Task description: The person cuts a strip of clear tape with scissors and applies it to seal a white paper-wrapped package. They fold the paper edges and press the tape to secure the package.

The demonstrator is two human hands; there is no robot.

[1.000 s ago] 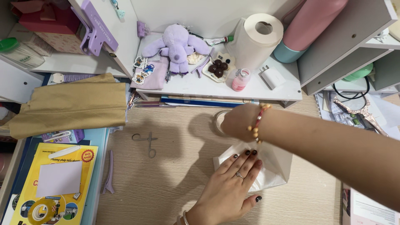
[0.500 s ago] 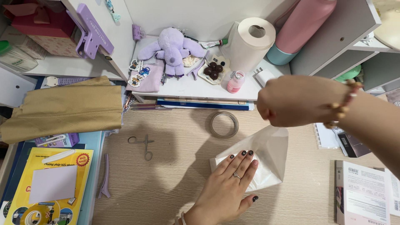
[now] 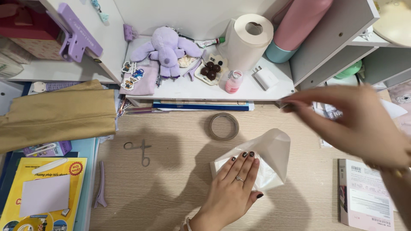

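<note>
My left hand [image 3: 236,185] lies flat, fingers spread, on a white translucent bag [image 3: 274,149] on the wooden desk [image 3: 171,179]. It pins the bag's lower left part, and the bag's upper right corner stands up. My right hand [image 3: 357,124] hovers above the desk to the right of the bag, blurred, with thumb and forefinger reaching left and close together near the shelf's edge. Whether anything thin sits between those fingertips I cannot tell. A roll of clear tape [image 3: 224,126] lies flat just beyond the bag.
Small scissors [image 3: 139,149] and a purple hair clip [image 3: 101,192] lie to the left. A tan cloth [image 3: 60,113] and yellow book [image 3: 43,192] fill the left edge. The white shelf [image 3: 192,90] holds a purple plush [image 3: 165,45], paper roll [image 3: 248,38] and pink bottle [image 3: 299,21]. A booklet [image 3: 366,194] lies at right.
My right hand left the tape roll, lifted, and swung right, with its fingers now stretched leftward. The tape roll stays on the desk. My left hand keeps pressing the bag.
</note>
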